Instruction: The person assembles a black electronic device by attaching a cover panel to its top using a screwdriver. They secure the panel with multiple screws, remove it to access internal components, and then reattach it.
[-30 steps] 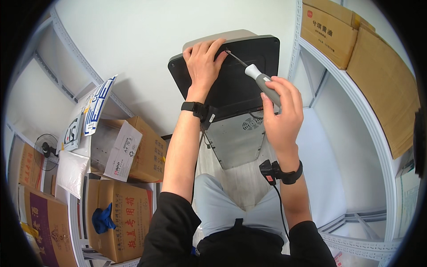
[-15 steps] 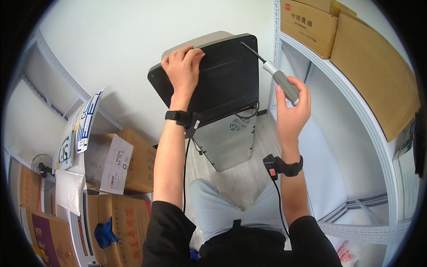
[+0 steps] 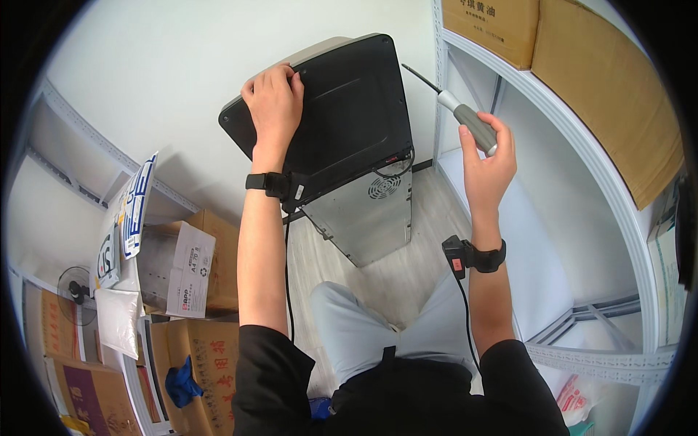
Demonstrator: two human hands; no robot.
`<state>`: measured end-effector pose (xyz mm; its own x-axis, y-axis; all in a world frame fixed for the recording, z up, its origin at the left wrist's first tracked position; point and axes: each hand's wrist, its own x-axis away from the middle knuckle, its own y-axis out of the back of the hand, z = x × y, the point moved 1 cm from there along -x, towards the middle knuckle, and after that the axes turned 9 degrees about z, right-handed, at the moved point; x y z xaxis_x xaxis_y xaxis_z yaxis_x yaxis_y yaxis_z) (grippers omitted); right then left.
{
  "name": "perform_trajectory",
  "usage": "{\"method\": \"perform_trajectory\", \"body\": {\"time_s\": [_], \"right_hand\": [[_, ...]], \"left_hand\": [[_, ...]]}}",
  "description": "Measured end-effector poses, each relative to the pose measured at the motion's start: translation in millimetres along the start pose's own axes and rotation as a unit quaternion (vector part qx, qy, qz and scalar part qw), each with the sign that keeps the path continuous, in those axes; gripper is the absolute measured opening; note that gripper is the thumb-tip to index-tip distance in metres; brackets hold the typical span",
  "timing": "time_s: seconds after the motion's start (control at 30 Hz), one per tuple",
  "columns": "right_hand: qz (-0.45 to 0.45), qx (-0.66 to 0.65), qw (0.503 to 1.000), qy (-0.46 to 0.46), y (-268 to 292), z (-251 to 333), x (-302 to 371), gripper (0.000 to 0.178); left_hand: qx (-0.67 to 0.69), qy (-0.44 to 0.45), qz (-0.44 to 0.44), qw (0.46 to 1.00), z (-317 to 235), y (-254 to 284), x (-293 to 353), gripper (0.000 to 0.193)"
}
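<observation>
Since half a second ago my right hand [image 3: 486,156] has carried the screwdriver [image 3: 456,110] a little farther to the right, clear of the black panel [image 3: 347,109], and the tip now hangs in the air just beside the panel's right edge without touching it. That hand is wrapped tight around the grey handle, fingers closed on it, with the thin shaft pointing up and to the left. My left hand [image 3: 273,102] has stayed on the upper left part of the panel, palm flat against it and fingers curled over the top edge, so it is pressing or gripping the rim rather than clamped around anything loose.

That panel is the dark back of a tall machine [image 3: 363,211] standing on the pale wooden floor [image 3: 407,269] against the white wall [image 3: 182,80]. Below the black part I see a silver metal side with a small round vent. A black cord [image 3: 286,261] hangs down beside my left forearm.

Both wrists carry black bands [image 3: 265,182], and a small black box with a cable sits on the right one.

To the right stands a white metal shelf [image 3: 567,138] with brown cardboard boxes [image 3: 611,80] on top. To the left, another shelf holds more cardboard boxes [image 3: 193,261], white bags, a small fan [image 3: 76,291] and a blue cloth [image 3: 182,381]. My light trousers and black top fill the lower middle.
</observation>
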<state>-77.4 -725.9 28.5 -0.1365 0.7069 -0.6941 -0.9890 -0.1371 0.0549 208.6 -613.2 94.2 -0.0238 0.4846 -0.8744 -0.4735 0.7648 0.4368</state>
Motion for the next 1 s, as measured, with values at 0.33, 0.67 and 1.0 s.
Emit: {"method": "perform_trajectory", "body": {"time_s": [0.33, 0.67, 1.0], "right_hand": [[0.038, 0.000, 0.998, -0.054, 0.2, -52.2, 28.2, 0.027], [0.031, -0.003, 0.997, -0.076, -12.6, -64.9, 31.2, 0.027], [0.062, 0.085, 0.991, 0.087, -16.9, -66.3, 40.6, 0.029]], "left_hand": [[-0.020, 0.012, 0.044, 0.999, -3.9, 3.7, -18.8, 0.012], [0.131, 0.174, 0.063, 0.974, -0.4, 7.9, -27.8, 0.012], [0.015, 0.119, 0.056, 0.991, -1.3, -5.7, -26.3, 0.016]]}}
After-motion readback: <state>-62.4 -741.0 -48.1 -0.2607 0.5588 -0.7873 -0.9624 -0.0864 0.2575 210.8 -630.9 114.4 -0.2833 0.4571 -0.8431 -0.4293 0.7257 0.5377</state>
